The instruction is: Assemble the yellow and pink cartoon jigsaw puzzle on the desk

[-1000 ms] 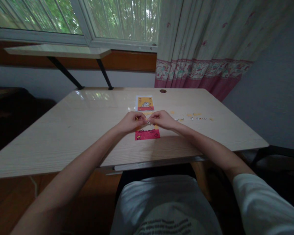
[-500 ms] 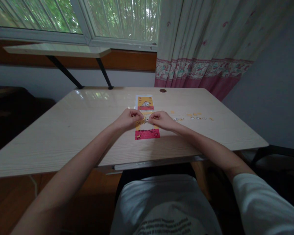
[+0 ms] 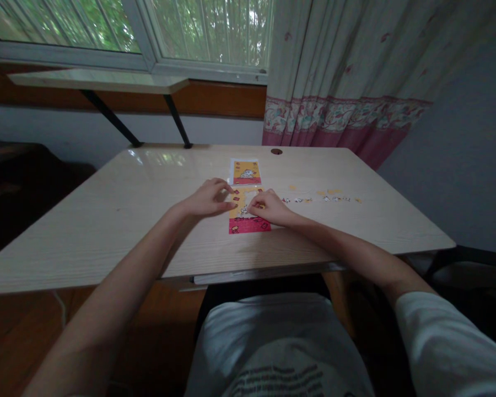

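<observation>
A partly filled jigsaw puzzle [image 3: 248, 226], yellow above and pinkish red below, lies on the desk before me, with a pale gap in its middle. My right hand [image 3: 269, 207] is over that gap, its thumb and finger pinched on a small black-and-white jigsaw piece [image 3: 243, 210], mostly covered by the fingertips. At the puzzle's left edge my left hand [image 3: 211, 197] rests with thumb and fingers apart, holding nothing. Just behind the puzzle is a picture card [image 3: 247, 173] showing a white animal on yellow and red.
Several loose jigsaw pieces [image 3: 334, 198] are spread on the desk [image 3: 161, 231] to the right of my right hand. A raised shelf [image 3: 99, 80] on black legs stands at the back left. Behind the desk hang a curtain [image 3: 334, 110] and a window.
My left hand has let go of the small piece, opened and moved slightly left. My right hand has come down a little over the puzzle's middle with the piece.
</observation>
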`<state>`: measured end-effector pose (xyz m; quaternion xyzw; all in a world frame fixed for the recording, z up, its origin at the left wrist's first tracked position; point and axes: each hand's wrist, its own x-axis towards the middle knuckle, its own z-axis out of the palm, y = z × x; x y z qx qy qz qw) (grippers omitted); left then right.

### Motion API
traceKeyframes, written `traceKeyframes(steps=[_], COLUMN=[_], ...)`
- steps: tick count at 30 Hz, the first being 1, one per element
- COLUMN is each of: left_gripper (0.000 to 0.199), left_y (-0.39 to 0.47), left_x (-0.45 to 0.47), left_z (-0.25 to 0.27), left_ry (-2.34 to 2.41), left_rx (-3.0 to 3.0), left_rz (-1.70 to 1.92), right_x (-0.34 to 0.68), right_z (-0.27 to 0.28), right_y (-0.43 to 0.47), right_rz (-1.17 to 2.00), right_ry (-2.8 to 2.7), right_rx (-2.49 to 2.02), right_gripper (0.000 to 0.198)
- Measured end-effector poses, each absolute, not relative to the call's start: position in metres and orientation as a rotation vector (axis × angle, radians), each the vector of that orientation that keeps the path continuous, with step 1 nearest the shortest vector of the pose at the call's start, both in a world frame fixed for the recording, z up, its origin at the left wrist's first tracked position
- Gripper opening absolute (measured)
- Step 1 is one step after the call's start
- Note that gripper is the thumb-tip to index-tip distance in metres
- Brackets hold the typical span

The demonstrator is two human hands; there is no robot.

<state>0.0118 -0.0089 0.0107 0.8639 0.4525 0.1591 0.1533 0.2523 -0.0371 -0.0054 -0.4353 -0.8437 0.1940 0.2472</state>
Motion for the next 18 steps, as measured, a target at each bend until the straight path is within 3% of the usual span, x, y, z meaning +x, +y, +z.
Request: traceKeyframes(steps=[4,8,18], left_gripper=[0.094,0.108,0.113], left_y=[-0.009,-0.008,-0.005], left_x=[0.010,0.011,0.011], left_z=[0.005,0.000,-0.007], left_ry=[1.393,1.390,1.452], left_rx=[2.456,2.439,2.459], left_rz=[0.209,0.081,0.000], right_x=[0.252,0.252,0.251], right_z=[-0.006,-0.005,-0.010], right_y=[-0.039,-0.042,-0.039], right_rz=[0.533,0.549,0.573], right_ry=[-2.321,-2.348,-2.361], right_rx=[-1.191,-1.221,-1.221], right_gripper=[0.012,0.011,0.014])
